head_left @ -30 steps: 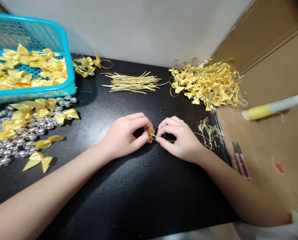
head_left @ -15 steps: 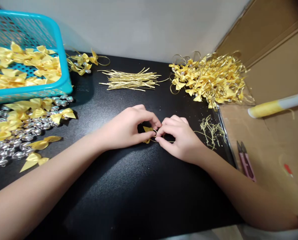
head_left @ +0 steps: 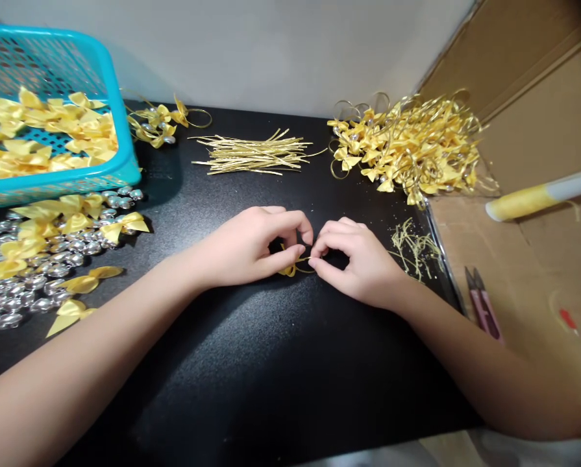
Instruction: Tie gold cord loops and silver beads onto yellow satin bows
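Low over the middle of the black table, my left hand has its thumb and fingers closed around a yellow bow, which is mostly hidden behind them. Close by on the right, my right hand pinches a thin gold cord between thumb and index finger. The cord runs from the bow to the right fingertips in a small loop. A narrow gap separates the two hands.
A turquoise basket of yellow bows stands back left, silver beads in front. Gold cords lie at the back, near heaped looped bows. Right are cord scraps, pink snips and a yellow-white roll.
My right hand has drawn slightly right, widening the gap between the hands. The long cord end that stuck out beyond my right hand no longer shows there.
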The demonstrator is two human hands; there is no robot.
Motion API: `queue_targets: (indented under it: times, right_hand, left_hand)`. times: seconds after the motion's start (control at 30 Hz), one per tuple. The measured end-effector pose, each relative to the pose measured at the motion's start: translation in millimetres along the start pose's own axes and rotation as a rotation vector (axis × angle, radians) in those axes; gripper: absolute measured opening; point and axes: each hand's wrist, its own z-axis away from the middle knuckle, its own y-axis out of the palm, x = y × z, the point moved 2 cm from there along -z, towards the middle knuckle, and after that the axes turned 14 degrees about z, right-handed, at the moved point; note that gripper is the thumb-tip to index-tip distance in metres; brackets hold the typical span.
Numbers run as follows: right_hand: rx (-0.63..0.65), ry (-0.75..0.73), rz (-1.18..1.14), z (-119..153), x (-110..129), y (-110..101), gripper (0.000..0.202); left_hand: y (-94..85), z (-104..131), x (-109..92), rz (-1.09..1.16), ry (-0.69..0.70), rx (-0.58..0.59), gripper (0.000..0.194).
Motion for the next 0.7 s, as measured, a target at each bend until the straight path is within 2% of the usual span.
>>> queue_targets:
  times: [0.33, 0.5, 0.7]
  right_hand:
    - [-0.014, 0.006, -0.013, -1.0, -0.8, -1.6, 0.01]
    - [-0.009, -0.01, -0.009, -1.4, -1.2, -2.4, 0.011]
    - [-0.007, -0.008, 0.016, -1.8, -1.8, -3.3, 0.01]
  left_hand:
    - [0.8, -4.7, 6.8, 0.062, -0.097, 0.054, 0.014]
    - [-0.6, -6.0, 10.4, 0.125, -0.18, 0.043, 0.018]
    - [-2.8, -9.4, 11.3, 0.155, -0.084, 0.008, 0.015]
